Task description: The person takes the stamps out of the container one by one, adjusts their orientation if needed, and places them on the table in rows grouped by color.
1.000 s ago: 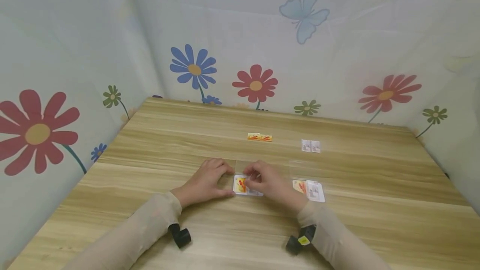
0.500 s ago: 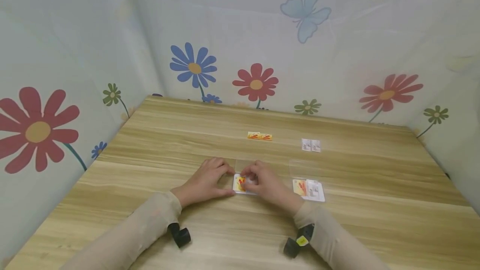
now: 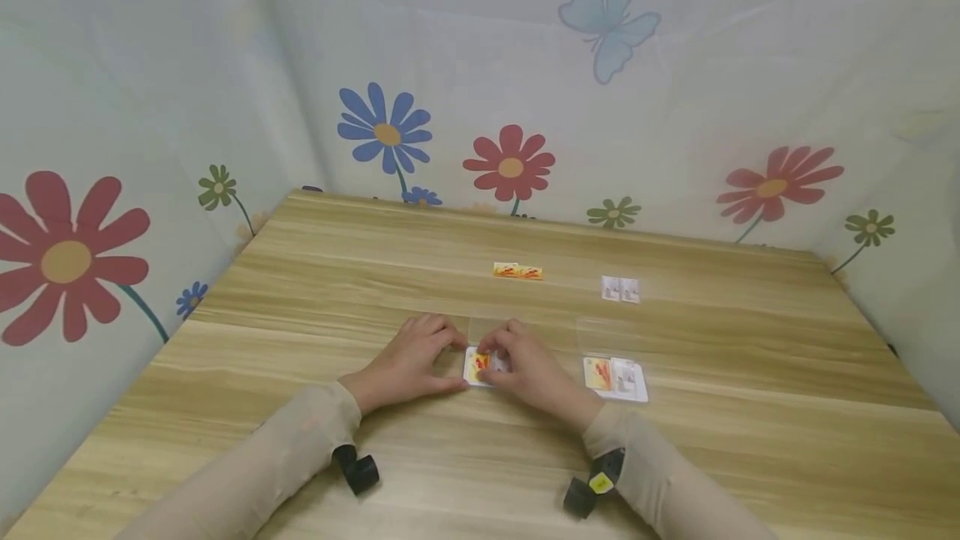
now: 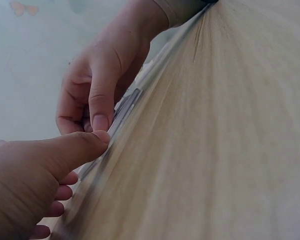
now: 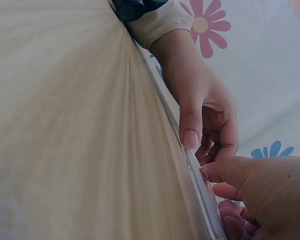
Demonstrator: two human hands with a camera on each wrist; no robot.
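Note:
A thin clear case with a white base [image 3: 469,380] lies open on the table between my hands in the head view. My left hand [image 3: 408,367] holds it at the left side, thumb at the near corner and fingers at the far corner. An orange-and-yellow picture card [image 3: 475,367] lies in its left half. Thumb and forefinger of my right hand [image 3: 531,371] pinch this card near its right edge, covering the case's right half. Both wrist views show the case edge-on, as a thin clear edge [image 4: 124,111] and a pale strip [image 5: 206,200].
A second open case [image 3: 630,394] to the right holds an orange card [image 3: 598,373] and a pale printed card [image 3: 625,375]. Farther back lie two orange-yellow cards [image 3: 517,272] and two pale cards [image 3: 620,289]. A flowered curtain [image 3: 450,48] hangs behind the table.
My right hand has shifted slightly left, so its thumb and forefinger now sit over the right edge of the orange card. My left hand stays put at the case.

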